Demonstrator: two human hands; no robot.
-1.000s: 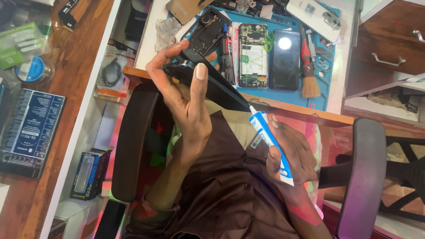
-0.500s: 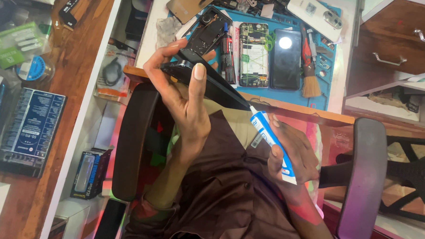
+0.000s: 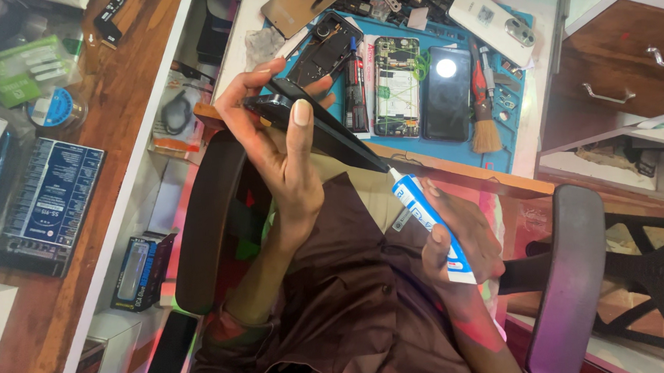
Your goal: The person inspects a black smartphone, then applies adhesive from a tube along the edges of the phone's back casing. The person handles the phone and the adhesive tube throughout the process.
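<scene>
1. Head view — the left hand (image 3: pixel 282 155) is closed around a flat black phone panel (image 3: pixel 322 127), thumb laid along its upper face and fingers curled over the far edge; the panel is held tilted, above the person's lap and just in front of the desk edge.
2. The right hand (image 3: pixel 457 237) grips a white and blue glue tube (image 3: pixel 426 216), fingers wrapped round its lower half. The tube's nozzle touches the lower corner of the panel.
3. Both hands are over the brown shirt (image 3: pixel 345 313), between the two dark armrests (image 3: pixel 203 222) of the chair.
4. Beyond the panel lies a blue work mat (image 3: pixel 457 147). On it are an opened phone with its green circuit board (image 3: pixel 397 87) showing, a dark phone with a bright spot on its glass (image 3: pixel 447 92), a small brush (image 3: pixel 484 124) with pale bristles, and a white phone back (image 3: pixel 493 23) with camera rings.
5. To the left, a wooden surface (image 3: pixel 119 91) carries a dark blue flat box (image 3: pixel 49 206) and a small round blue reel (image 3: pixel 49 109) — well apart from the hands.
</scene>
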